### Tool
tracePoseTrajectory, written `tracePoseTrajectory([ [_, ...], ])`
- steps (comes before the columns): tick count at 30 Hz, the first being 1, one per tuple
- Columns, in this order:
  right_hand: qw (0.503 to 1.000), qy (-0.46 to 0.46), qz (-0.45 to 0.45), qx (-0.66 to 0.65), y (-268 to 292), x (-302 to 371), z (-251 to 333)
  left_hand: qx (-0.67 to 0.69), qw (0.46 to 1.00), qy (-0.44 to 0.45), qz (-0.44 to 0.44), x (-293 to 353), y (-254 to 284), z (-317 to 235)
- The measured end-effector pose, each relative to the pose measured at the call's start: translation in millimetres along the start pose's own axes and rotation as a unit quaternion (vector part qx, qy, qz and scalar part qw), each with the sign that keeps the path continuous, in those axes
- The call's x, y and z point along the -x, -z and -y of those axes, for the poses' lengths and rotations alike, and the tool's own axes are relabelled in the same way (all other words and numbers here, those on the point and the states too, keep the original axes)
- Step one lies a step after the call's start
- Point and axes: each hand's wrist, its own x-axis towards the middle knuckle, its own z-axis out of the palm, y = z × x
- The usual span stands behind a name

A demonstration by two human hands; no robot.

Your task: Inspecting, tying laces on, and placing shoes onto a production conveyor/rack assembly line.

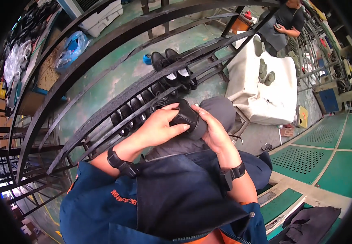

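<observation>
A black leather shoe (pixel 185 116) with dark laces is held above my lap, its rounded end toward me. My left hand (pixel 157 127) grips it from the left, thumb laid across the upper. From the other side my right hand (pixel 213 129) wraps round its edge, with part of the fingers hidden beneath or behind it. Just beyond the shoe, several black shoes (pixel 135 105) stand in a row on the dark metal rack (pixel 102 118). A pair of black lace-up shoes (pixel 159 61) sits farther up the same rack.
Curved-looking metal bars (pixel 82 57) run across the left. At the right stand a white-covered table (pixel 251 95) with several shoe-shaped pieces and green perforated panels (pixel 300 159). Dark cloth (pixel 312 225) lies at lower right. A co-worker (pixel 283 30) is at the far right.
</observation>
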Motion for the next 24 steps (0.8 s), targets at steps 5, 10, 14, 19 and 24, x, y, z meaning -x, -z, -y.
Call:
tracePoseTrajectory([
  [5, 1.000, 0.018, -0.003, -0.003, -1.6, 8.8, -15.0, -0.097, 0.985, -0.116, 0.078, 13.3, 8.3, 11.3],
  [10, 0.995, 0.010, -0.044, -0.084, 6.8, 16.1, -23.3, -0.201, 0.931, -0.245, 0.183, 8.5, 4.7, -12.4],
  [14, 0.982, 0.137, 0.010, -0.129, 23.5, 24.1, -33.9, -0.307, 0.872, -0.362, 0.122, 1.1, -17.5, -15.0],
  [19, 0.942, 0.291, -0.034, -0.165, 19.1, 35.3, -21.9, -0.349, 0.883, -0.305, -0.072, 5.6, -31.6, -2.9],
  [24, 0.937, 0.319, -0.046, -0.136, 13.3, 43.2, -19.2, -0.307, 0.896, -0.307, -0.093, 8.4, -36.3, 11.3],
])
